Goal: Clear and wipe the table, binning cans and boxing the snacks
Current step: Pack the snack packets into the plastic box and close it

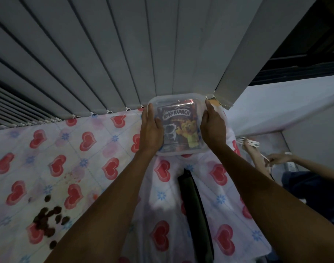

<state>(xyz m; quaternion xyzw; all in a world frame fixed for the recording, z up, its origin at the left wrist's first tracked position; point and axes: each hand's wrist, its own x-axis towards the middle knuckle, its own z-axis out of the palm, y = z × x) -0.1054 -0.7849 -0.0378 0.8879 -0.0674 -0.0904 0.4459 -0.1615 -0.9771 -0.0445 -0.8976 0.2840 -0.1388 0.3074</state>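
Snack box (173, 152): clear plastic, standing at the far edge of the table on the heart-patterned tablecloth (77, 149), its back rim against the foot of the grey vertical blinds (124, 54).

Far left, near edge: a scatter of dark brown cereal pieces (48, 219) lies loose on the cloth, well apart from the box. A faint reddish stain shows just beyond them.

Left hand (151, 130): flat against the box's left side, fingers straight along the wall, thumb lying over the top. Not clenched; it presses rather than grasps.

Inside the box: a Koko Krunch packet (179, 126), face up, label readable through the plastic.

Below the box, at centre: a dark, narrow object (192, 202) runs toward the camera; what it is cannot be told.

Right hand (212, 124): mirrors the left, fingers extended along the right wall, pressing inward.

Far right, beyond the table: another person's hand (278, 159) holds something white.
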